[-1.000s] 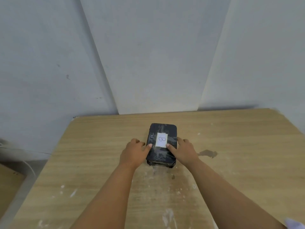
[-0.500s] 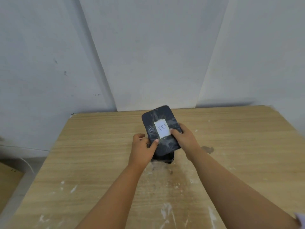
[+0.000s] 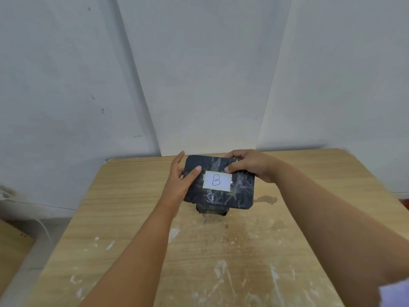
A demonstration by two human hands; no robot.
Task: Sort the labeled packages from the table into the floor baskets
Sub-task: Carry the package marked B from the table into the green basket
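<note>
Black package [image 3: 230, 196] marked B is gripped by both hands, left [image 3: 180, 181] and right [image 3: 250, 166], above another package [image 3: 211, 211] on the table [image 3: 124, 196], so next it probably needs the B basket.

Paint-smeared wooden table [image 3: 309, 218], dark package [image 3: 212, 212]

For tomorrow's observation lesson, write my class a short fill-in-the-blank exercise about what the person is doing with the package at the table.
1. The white label on the dark package shows the letter ____.
2. The package is held by ____ hands, the left hand and the right hand.
3. Directly under the held package, a second dark package lies on the ____.
4. The wooden table is smeared with ____ marks.

Missing words: B; two; table; white
</note>
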